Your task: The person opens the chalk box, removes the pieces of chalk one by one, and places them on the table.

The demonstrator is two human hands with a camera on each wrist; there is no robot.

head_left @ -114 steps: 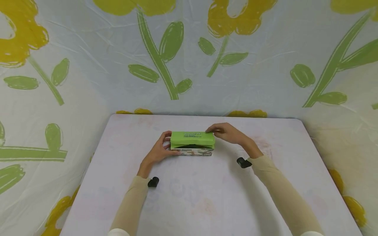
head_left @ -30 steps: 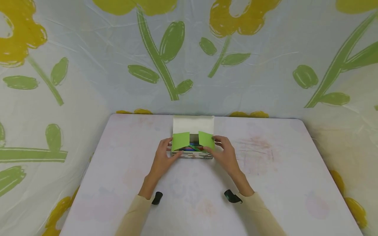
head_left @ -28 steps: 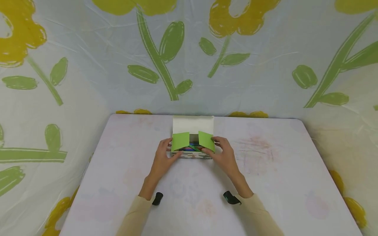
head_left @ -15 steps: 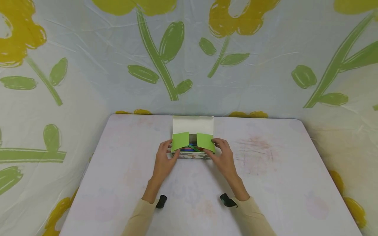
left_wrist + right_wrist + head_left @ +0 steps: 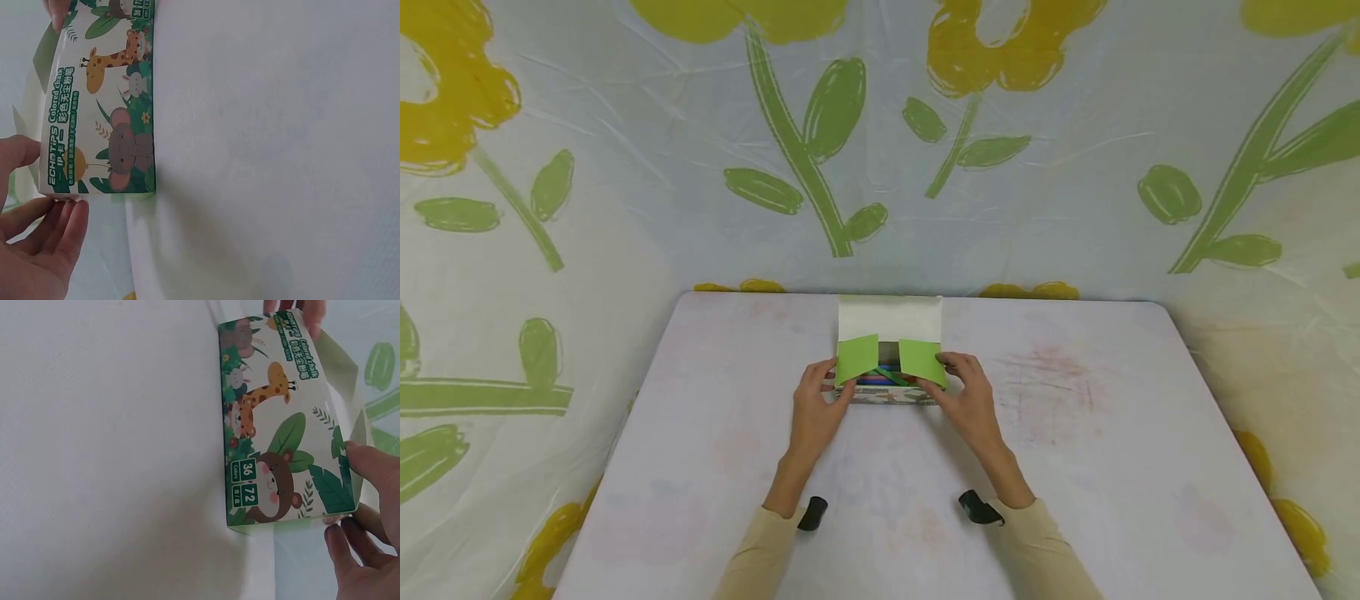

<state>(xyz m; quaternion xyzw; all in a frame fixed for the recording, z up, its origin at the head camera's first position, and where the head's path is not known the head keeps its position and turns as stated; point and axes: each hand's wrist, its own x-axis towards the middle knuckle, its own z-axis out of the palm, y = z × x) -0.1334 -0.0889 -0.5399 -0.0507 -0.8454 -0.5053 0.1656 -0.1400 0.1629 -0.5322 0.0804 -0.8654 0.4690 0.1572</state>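
Observation:
A box of colored chalk (image 5: 887, 396) stands on the table, its front printed with cartoon animals (image 5: 265, 425). The lid (image 5: 890, 318) is tipped back, showing its white inside. Two green end flaps (image 5: 857, 358) lean over the opening, and colored sticks (image 5: 876, 379) show between and below them. My left hand (image 5: 816, 417) grips the left end, thumb at the front rim and fingers around the side; the left wrist view shows its fingertips (image 5: 72, 225) at the end face. My right hand (image 5: 970, 404) holds the right end likewise, thumb (image 5: 369, 462) on the upper front edge.
The pale table (image 5: 700, 467) has reddish smudges (image 5: 1052, 383) right of the box. A flower-printed sheet (image 5: 662, 167) hangs behind and at both sides. Black wrist cameras (image 5: 812, 513) sit at both cuffs.
Earlier the green lid lay over the box, with my right hand at its back corner; now it is tipped back and both hands hold the ends. Lately the right flap has shifted slightly inward.

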